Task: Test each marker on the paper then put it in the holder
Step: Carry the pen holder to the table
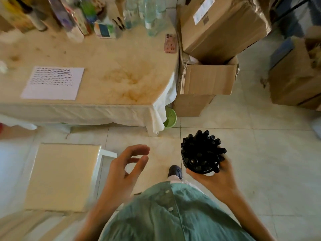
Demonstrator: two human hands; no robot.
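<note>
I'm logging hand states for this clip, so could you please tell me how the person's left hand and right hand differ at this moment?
The right hand grips a black holder packed with black markers; the left hand holds nothing. The right hand's fingers are curled round the holder's base, while the left hand's fingers are loosely spread, thumb near the forefinger. Both hover above the tiled floor, away from the paper.

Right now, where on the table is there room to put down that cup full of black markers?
The stained beige tabletop is bare between the white scribbled paper and the pink phone, out to its right edge. The back is crowded with bottles. The right hand grips the black marker holder.
</note>
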